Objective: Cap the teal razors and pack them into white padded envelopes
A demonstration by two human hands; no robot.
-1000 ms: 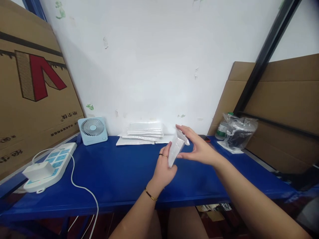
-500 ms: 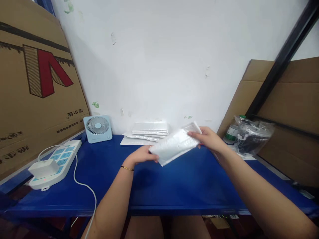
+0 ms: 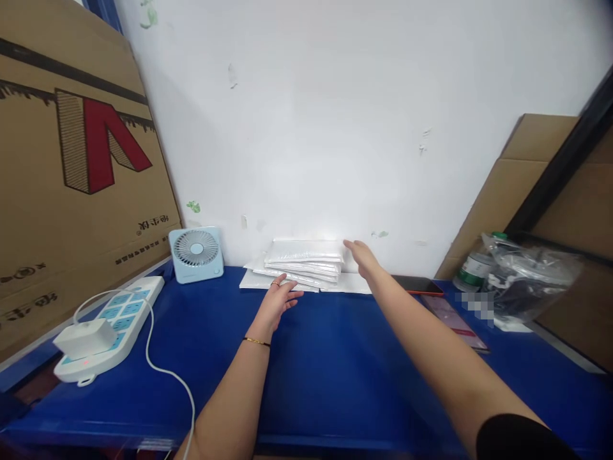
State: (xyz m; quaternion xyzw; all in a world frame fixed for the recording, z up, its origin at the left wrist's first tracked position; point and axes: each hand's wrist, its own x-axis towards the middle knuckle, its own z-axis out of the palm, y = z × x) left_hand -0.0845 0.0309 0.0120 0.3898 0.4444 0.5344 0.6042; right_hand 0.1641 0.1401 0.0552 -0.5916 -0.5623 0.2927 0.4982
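While both arms stretch across the blue table (image 3: 335,377), the stack of white padded mailers (image 3: 304,259) lies at the table's far edge against the white wall. The left hand (image 3: 278,299) is flat and spread, palm down, grasping nothing, its fingertips touching the front edge of the lowest mailers. The right hand (image 3: 361,257) is likewise loose and empty, fingers extended at the right end of the stack's top. A small light-blue desk fan (image 3: 196,253) stands just left of the stack, a white power strip (image 3: 115,316) nearer the left edge, and a dark phone (image 3: 417,285) lies to the right.
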